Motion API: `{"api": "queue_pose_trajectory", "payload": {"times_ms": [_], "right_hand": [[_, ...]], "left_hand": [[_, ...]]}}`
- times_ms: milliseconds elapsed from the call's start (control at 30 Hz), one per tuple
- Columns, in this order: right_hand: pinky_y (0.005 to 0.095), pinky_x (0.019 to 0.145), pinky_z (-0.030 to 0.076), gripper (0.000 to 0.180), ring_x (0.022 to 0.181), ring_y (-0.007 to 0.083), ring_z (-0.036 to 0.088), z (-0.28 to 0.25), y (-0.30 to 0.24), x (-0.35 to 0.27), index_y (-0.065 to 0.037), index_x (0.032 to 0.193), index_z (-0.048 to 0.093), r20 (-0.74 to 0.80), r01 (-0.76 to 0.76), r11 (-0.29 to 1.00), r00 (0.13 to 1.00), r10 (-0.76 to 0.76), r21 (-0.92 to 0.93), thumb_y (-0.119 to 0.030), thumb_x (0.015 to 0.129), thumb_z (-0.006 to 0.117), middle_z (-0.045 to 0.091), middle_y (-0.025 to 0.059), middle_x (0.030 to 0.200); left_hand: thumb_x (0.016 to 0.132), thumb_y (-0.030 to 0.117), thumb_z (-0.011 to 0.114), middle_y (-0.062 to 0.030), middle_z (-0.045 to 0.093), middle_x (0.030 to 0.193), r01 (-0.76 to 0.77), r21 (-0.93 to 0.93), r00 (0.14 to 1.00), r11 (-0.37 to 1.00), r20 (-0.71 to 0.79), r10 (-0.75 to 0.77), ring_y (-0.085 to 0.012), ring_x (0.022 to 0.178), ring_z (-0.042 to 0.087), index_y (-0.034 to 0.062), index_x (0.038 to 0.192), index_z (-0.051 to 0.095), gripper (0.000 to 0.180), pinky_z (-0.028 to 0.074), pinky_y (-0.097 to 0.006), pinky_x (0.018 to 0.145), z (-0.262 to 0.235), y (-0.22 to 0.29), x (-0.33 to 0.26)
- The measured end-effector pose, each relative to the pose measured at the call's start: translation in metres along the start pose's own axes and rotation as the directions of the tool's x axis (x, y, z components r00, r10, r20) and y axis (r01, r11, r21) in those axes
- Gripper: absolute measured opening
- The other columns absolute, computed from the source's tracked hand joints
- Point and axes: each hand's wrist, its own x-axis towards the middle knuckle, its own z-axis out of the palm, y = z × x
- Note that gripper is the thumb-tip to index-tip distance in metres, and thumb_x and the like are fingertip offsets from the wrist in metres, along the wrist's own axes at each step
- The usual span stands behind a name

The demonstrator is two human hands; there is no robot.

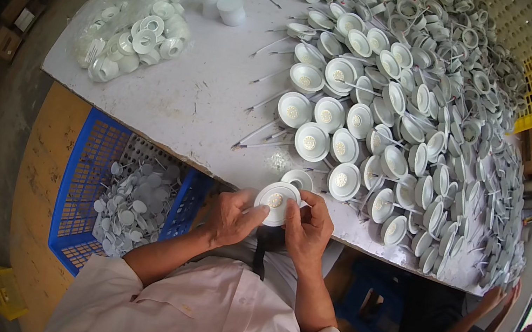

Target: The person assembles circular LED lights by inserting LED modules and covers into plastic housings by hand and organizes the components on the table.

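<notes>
bench point(207, 95) carries a wide heap of white lamp cups point(405, 105) | blue crate point(92, 164) at its left edge | left hand point(231, 217) and right hand point(306, 228) fingers clamped on one lamp cup point(276, 202) at bench's near edge

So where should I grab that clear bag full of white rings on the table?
Take the clear bag by its loose plastic at the far, upper end, coming from above. It lies flat and bulging on the white table, so its sides are lumpy with white rings and probably slippery. Both hands, left hand and right hand, hold a round white lamp part.
</notes>
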Motion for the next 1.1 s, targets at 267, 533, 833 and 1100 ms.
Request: {"api": "queue_pose_trajectory", "payload": {"times_ms": [267,533,833,1100], "right_hand": [[0.0179,0.047,0.032,0.019,0.054,0.0005,0.038,0.000,0.001,0.003,-0.001,0.101,0.062,-0.027,0.015,1.000,1.000,-0.014,0.015,0.000,0.083,0.068,0.052,-0.0037,0.070],[0.0160,0.046,0.032,0.016,0.052,-0.0009,0.040,0.001,0.004,0.002,0.000,0.099,0.060,-0.006,-0.057,0.993,0.998,0.058,0.107,-0.002,0.086,0.068,0.056,-0.0025,0.071],[0.0163,0.050,0.031,0.013,0.058,-0.0002,0.036,-0.003,-0.001,0.002,0.001,0.095,0.060,-0.027,-0.029,0.999,0.999,0.030,0.037,-0.001,0.084,0.069,0.061,0.0017,0.092],[0.0167,0.050,0.031,0.012,0.058,0.0002,0.036,-0.003,-0.003,-0.003,0.001,0.094,0.060,-0.074,0.031,0.999,0.997,-0.028,0.040,0.001,0.085,0.067,0.060,0.0029,0.096]], "left_hand": [[0.088,0.014,0.058,-0.0051,0.065,0.075,0.012,0.060,1.000,0.998,0.007,-0.013,-0.0050,0.065,0.053,-0.0043,0.102,0.063,0.024,0.043,-0.022,0.057,0.004,0.004,0.004],[0.088,0.016,0.058,-0.0030,0.064,0.078,0.044,0.035,0.998,0.998,0.031,-0.045,-0.0051,0.067,0.051,-0.0039,0.105,0.063,0.026,0.043,-0.023,0.060,0.004,0.002,0.002],[0.092,0.016,0.058,-0.0050,0.066,0.085,0.099,0.032,0.985,0.995,0.140,-0.103,-0.0063,0.070,0.060,-0.0036,0.108,0.062,0.026,0.046,-0.021,0.060,0.002,0.004,0.007],[0.093,0.014,0.058,-0.0083,0.068,0.091,0.205,0.096,0.948,0.974,0.227,-0.222,-0.0108,0.071,0.066,-0.0053,0.110,0.060,0.025,0.052,-0.023,0.063,0.000,0.020,0.008]]}}
